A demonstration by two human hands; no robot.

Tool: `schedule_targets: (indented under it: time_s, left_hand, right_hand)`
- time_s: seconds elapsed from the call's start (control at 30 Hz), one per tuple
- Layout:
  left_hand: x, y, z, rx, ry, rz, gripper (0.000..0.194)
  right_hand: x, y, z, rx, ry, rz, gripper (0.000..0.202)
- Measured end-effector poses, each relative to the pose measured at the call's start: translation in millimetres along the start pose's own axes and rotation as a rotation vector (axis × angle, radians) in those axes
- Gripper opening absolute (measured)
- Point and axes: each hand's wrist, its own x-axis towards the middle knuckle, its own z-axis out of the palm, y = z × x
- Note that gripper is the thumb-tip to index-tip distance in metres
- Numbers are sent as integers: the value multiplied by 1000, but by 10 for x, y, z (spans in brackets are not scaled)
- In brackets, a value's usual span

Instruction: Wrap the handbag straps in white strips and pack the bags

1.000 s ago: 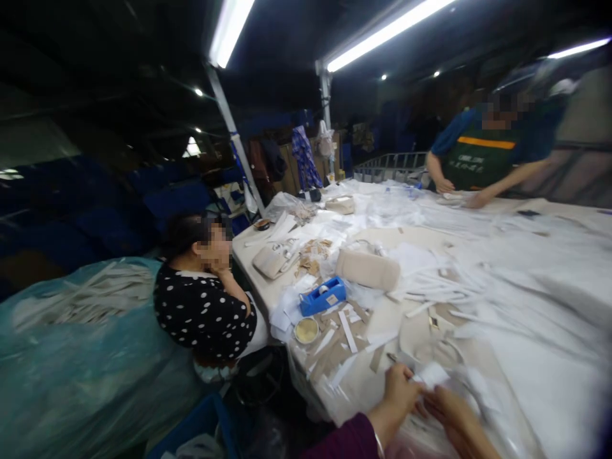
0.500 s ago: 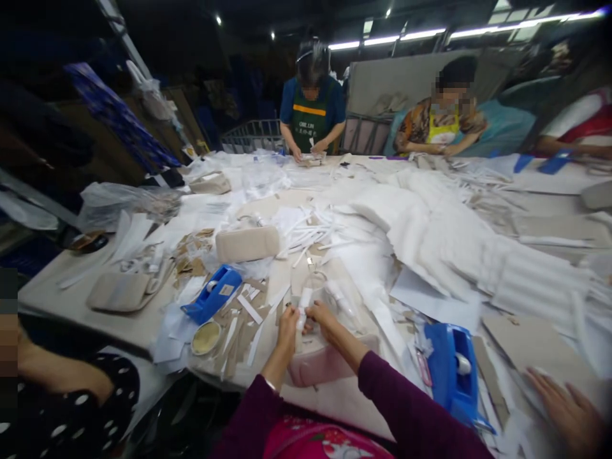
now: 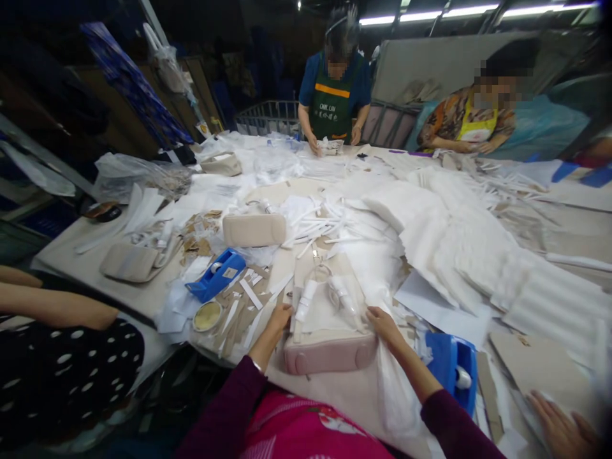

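A pale beige handbag (image 3: pixel 329 354) lies on the table in front of me, its pinkish base toward me. White wrapping (image 3: pixel 306 301) covers parts of its handle, and a metal ring shows near the top. At the bag's left edge is my left hand (image 3: pixel 278 319), its fingers closed together on the side. My right hand (image 3: pixel 384 324) is at the right edge, beside clear plastic (image 3: pixel 394 389) that hangs down from there. Whether the right fingers pinch the bag or the plastic is too small to tell.
Blue tape dispensers stand at left (image 3: pixel 217 274) and right (image 3: pixel 452 366), with a round tin (image 3: pixel 207 315) near the left one. Another beige bag (image 3: pixel 255 229) lies farther back. A person's hand (image 3: pixel 564 424) rests at right. White foam sheets (image 3: pixel 444 236) spread across the table.
My hands have moved apart from the wrapped handle to the bag's two sides. The view has shifted, and clear plastic now hangs beside the bag on the right.
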Motion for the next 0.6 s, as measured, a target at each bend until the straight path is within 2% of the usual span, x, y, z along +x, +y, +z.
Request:
schedule_targets:
  time_s: [0.1,0.2,0.27,0.3,0.37,0.4,0.47,0.53,0.6]
  left_hand:
    - [-12,76,74,45,25,9,15]
    - [-112,273,77,98,151,113,26]
    - [-252,437,114,164,202,324,32]
    - [-333,514,160,214,178,461,34]
    - [-475,632,308,368,22,659,39]
    - [-521,669,399,469,-88,667,43]
    - [-540,701,577,646,-256,537,47]
    - [-485,699,699,755,-294,387,46]
    - [-415,690,742,789,-274,301,43]
  right_hand:
    - [65,11,54,53,-87,17,25]
    - [96,4,67,129,-153,42,35]
    - [97,0,35,234,-226,118,41]
    - [90,-8,15,303,-275,168,41]
    - [61,-49,-13,424,-363,233,39]
    - [41,-83,-13,460,-387,228,37]
    - [-6,-170,29,478,-391,142,36]
    - [-67,-256,127,493,-379,36,41]
    - [-157,-308,254,514,-379,-47,52]
